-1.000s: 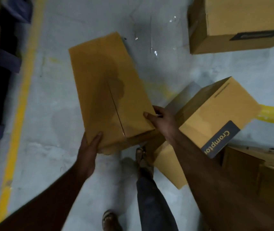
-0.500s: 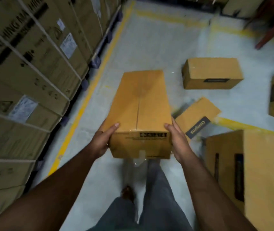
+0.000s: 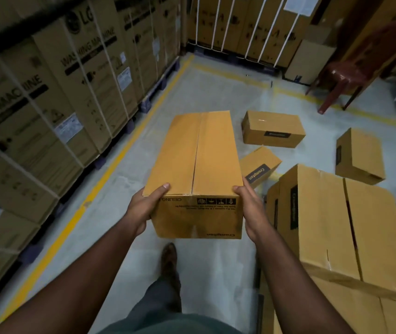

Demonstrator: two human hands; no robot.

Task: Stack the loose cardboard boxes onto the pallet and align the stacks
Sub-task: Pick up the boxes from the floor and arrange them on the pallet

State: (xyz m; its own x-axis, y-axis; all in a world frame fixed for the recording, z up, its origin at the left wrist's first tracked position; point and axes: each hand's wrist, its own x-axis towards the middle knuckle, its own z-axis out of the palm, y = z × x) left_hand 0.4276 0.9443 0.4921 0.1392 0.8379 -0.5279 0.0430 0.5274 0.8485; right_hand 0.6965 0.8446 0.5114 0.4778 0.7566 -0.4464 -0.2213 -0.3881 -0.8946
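The long cardboard box (image 3: 195, 165) now rides higher, level, off the floor; left hand (image 3: 144, 208) and right hand (image 3: 250, 210) grip its near corners, loose boxes (image 3: 274, 131) now farther right

The held box (image 3: 195, 165) hides both hands' fingers beyond the thumbs.

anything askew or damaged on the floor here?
Yes. Three loose boxes lie scattered at odd angles; the small Crompton box sits tilted on one edge. The stacked box at right has a torn, creased lower edge. The carried box looks intact.
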